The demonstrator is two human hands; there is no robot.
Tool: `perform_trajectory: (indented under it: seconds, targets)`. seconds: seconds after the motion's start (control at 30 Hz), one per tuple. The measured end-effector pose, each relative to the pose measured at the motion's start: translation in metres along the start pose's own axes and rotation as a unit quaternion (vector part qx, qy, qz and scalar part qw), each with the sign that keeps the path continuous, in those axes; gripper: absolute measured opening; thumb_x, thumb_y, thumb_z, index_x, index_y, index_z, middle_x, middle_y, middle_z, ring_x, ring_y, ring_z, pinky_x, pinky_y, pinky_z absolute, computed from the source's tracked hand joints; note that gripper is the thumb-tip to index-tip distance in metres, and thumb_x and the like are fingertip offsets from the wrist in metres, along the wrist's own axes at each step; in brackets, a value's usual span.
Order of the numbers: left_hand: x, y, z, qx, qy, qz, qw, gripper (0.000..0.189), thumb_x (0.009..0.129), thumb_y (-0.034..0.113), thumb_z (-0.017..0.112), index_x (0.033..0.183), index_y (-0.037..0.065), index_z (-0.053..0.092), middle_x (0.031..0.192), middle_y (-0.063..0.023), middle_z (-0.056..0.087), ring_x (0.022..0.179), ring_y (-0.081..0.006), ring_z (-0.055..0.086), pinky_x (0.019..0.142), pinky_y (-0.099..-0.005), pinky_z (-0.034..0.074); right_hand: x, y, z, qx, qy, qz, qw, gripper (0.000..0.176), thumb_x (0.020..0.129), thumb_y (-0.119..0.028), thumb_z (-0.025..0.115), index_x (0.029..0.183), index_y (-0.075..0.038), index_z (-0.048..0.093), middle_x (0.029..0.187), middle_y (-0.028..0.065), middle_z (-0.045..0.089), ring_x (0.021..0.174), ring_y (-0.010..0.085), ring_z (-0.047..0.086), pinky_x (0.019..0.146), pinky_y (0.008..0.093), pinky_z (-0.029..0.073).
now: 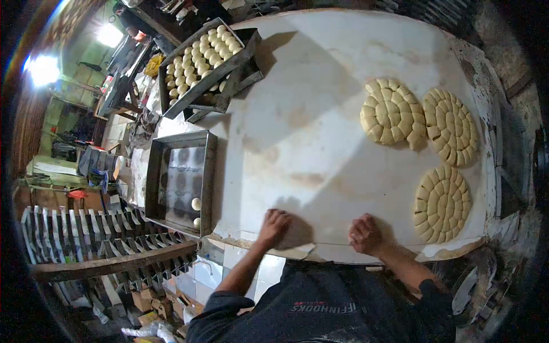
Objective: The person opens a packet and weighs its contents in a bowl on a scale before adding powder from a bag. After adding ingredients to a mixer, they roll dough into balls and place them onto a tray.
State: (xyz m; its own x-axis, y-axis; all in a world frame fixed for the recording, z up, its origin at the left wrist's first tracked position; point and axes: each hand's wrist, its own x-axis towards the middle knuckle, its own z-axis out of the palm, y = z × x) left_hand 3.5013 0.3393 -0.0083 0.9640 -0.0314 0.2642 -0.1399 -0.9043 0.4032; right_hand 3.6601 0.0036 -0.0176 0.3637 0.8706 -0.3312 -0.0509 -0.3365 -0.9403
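My left hand point(274, 227) rests near the front edge of the white table point(297, 137), its fingers curled down against the surface. Further right, my right hand point(365, 234) is curled in the same way. The undersides of both hands are hidden, so anything beneath the fingers cannot be made out. Left of my left hand stands a metal tray point(210, 177) with two dough balls, one at its right wall point(196, 204) and one just below point(197, 222). Three scored dough spirals lie on the right: upper left point(392, 111), upper right point(450, 126) and lower point(442, 204).
At the back left, a tray filled with dough balls point(200, 60) sits tilted on another tray point(243, 86). A slatted metal rack point(86, 226) with a wooden beam point(114, 261) stands at the lower left. Cardboard pieces point(160, 303) lie below it.
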Motion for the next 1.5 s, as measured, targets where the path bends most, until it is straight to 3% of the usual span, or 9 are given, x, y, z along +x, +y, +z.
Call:
perform_trajectory:
  seconds: [0.07, 0.27, 0.4, 0.6, 0.8, 0.93, 1.17, 1.33, 1.5]
  targets:
    - [-0.009, -0.050, -0.003, 0.116, -0.043, -0.038, 0.992, 0.014, 0.071, 0.010, 0.063, 0.084, 0.009, 0.061, 0.088, -0.0081, 0.057, 0.092, -0.0302, 0.050, 0.083, -0.0451, 0.040, 0.010, -0.011, -0.028, -0.536, 0.132, -0.197, 0.810, 0.029, 0.072, -0.023, 0.060, 0.091, -0.001, 0.058, 0.099, 0.0161, 0.056, 0.097, 0.0385, 0.050, 0.100, 0.0549, 0.031]
    - [0.123, -0.001, 0.012, -0.083, 0.116, -0.240, 0.960, 0.024, 0.072, 0.021, 0.068, 0.088, 0.008, 0.059, 0.090, -0.0132, 0.057, 0.090, -0.0349, 0.049, 0.077, -0.0430, 0.042, 0.097, -0.047, 0.010, -0.440, 0.308, -0.180, 0.824, 0.028, 0.074, -0.025, 0.060, 0.086, 0.001, 0.058, 0.089, 0.0160, 0.057, 0.095, 0.0390, 0.051, 0.101, 0.0561, 0.030]
    - [0.042, 0.034, 0.014, -0.043, 0.004, -0.137, 0.990, 0.026, 0.079, 0.013, 0.057, 0.104, 0.005, 0.060, 0.102, -0.0128, 0.058, 0.102, -0.0332, 0.050, 0.093, -0.0444, 0.040, 0.030, -0.061, 0.002, -0.486, 0.093, -0.294, 0.818, 0.017, 0.072, -0.017, 0.057, 0.076, -0.003, 0.048, 0.081, 0.0157, 0.049, 0.088, 0.0364, 0.047, 0.098, 0.0534, 0.032]
    - [0.093, -0.049, -0.031, 0.057, 0.125, -0.174, 0.975, 0.020, 0.067, 0.018, 0.070, 0.081, 0.009, 0.059, 0.083, -0.0085, 0.061, 0.085, -0.0323, 0.052, 0.078, -0.0406, 0.041, 0.095, -0.060, -0.062, -0.468, 0.289, -0.170, 0.818, 0.025, 0.063, -0.016, 0.065, 0.079, 0.001, 0.056, 0.088, 0.0147, 0.056, 0.095, 0.0337, 0.052, 0.100, 0.0511, 0.033]
    - [0.082, 0.008, -0.003, 0.066, 0.097, -0.087, 0.989, 0.022, 0.070, 0.012, 0.068, 0.089, 0.007, 0.059, 0.089, -0.0098, 0.061, 0.090, -0.0314, 0.054, 0.087, -0.0446, 0.041, 0.077, -0.060, -0.003, -0.501, 0.170, -0.262, 0.807, 0.022, 0.067, -0.017, 0.064, 0.078, 0.000, 0.055, 0.089, 0.0170, 0.055, 0.094, 0.0361, 0.051, 0.097, 0.0513, 0.035]
    - [-0.008, -0.082, 0.008, 0.062, 0.002, -0.160, 0.985, 0.017, 0.071, 0.014, 0.068, 0.085, 0.008, 0.060, 0.091, -0.0090, 0.062, 0.091, -0.0311, 0.056, 0.089, -0.0432, 0.041, 0.064, -0.024, -0.060, -0.452, 0.256, -0.181, 0.835, 0.015, 0.070, -0.015, 0.058, 0.079, -0.003, 0.055, 0.088, 0.0134, 0.055, 0.101, 0.0359, 0.048, 0.098, 0.0494, 0.034]
    - [0.117, -0.071, -0.023, -0.119, 0.137, -0.232, 0.956, 0.034, 0.061, 0.014, 0.073, 0.093, 0.009, 0.060, 0.094, -0.0104, 0.062, 0.096, -0.0315, 0.054, 0.083, -0.0390, 0.046, 0.155, -0.082, -0.011, -0.353, 0.476, -0.112, 0.798, 0.017, 0.066, -0.002, 0.057, 0.082, -0.003, 0.052, 0.091, 0.0167, 0.052, 0.093, 0.0370, 0.049, 0.088, 0.0474, 0.039]
    - [0.029, -0.029, -0.042, -0.124, 0.034, -0.113, 0.985, 0.042, 0.074, -0.001, 0.056, 0.115, 0.006, 0.052, 0.115, -0.0142, 0.054, 0.101, -0.0342, 0.051, 0.083, -0.0401, 0.047, 0.091, -0.074, 0.015, -0.433, 0.306, -0.095, 0.843, 0.024, 0.066, 0.004, 0.057, 0.090, -0.003, 0.057, 0.099, 0.0158, 0.056, 0.103, 0.0367, 0.051, 0.088, 0.0447, 0.042]
    - [-0.031, -0.078, -0.157, -0.239, 0.123, -0.287, 0.920, 0.033, 0.079, 0.003, 0.062, 0.111, 0.001, 0.053, 0.106, -0.0190, 0.055, 0.095, -0.0371, 0.055, 0.082, -0.0401, 0.047, 0.108, -0.113, -0.011, -0.428, 0.168, 0.257, 0.850, 0.024, 0.074, 0.001, 0.054, 0.098, 0.000, 0.059, 0.100, 0.0165, 0.060, 0.097, 0.0339, 0.057, 0.088, 0.0408, 0.045]
